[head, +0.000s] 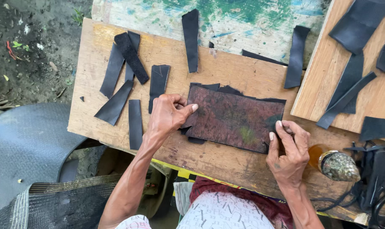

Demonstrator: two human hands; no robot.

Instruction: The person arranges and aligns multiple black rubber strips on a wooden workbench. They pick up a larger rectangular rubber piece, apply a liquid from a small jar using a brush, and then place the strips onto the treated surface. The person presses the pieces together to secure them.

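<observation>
Patterned cloth (pixel 226 210) covers the lap below a worn wooden board (pixel 226 161). On it, a mottled reddish rectangular sheet (pixel 235 118) is pinched at its left edge by the left hand (pixel 167 116) and at its right corner by the right hand (pixel 288 150); black rubber strips (pixel 116 101) lie scattered beside it

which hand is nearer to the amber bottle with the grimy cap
Right. The right hand pinches the dark sheet's corner just beside the bottle; the left hand presses the sheet's far end.

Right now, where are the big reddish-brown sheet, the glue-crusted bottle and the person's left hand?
Reddish-brown sheet (pixel 235 118), head view: middle of its top face.
Glue-crusted bottle (pixel 338 166), head view: its crusted cap end.
Left hand (pixel 167 115), head view: back of the hand.
</observation>
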